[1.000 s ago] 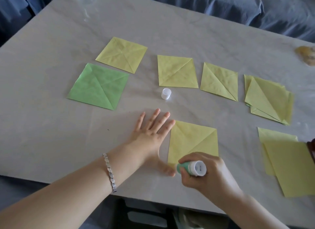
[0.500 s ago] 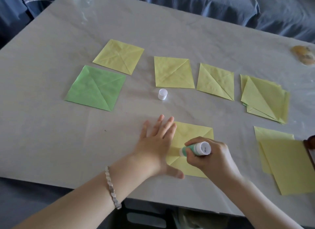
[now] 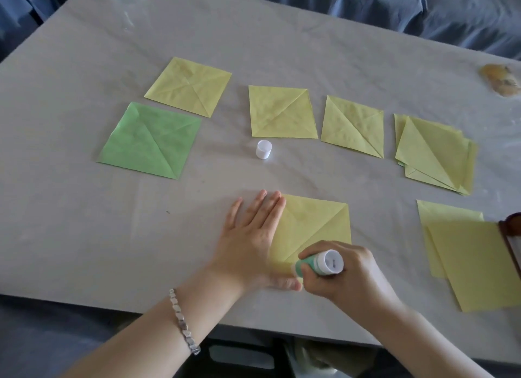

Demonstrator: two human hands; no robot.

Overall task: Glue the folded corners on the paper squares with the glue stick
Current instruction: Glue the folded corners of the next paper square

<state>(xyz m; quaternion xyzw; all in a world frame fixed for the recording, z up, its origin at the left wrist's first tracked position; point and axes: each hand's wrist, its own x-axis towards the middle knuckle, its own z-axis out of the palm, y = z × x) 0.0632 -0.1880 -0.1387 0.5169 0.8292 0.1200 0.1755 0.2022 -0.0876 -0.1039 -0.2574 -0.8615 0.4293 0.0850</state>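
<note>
A yellow folded paper square (image 3: 313, 225) lies near the table's front edge. My left hand (image 3: 251, 245) lies flat on its left side, fingers spread, pinning it down. My right hand (image 3: 346, 276) grips a green and white glue stick (image 3: 321, 265), whose tip touches the square's lower left part; the tip itself is hidden. The glue stick's white cap (image 3: 264, 149) stands apart on the table, beyond the square.
On the grey table (image 3: 70, 222), a green folded square (image 3: 149, 141) lies at left, with yellow folded squares (image 3: 189, 86) (image 3: 282, 112) (image 3: 352, 127) in a row and a folded stack (image 3: 435, 155) at right. Flat yellow sheets (image 3: 473, 259) lie front right beside a brown object (image 3: 511, 231).
My right hand has drawn the glue stick back toward the square's lower left corner. My left hand has stayed flat on the paper, shifted slightly along its left side.
</note>
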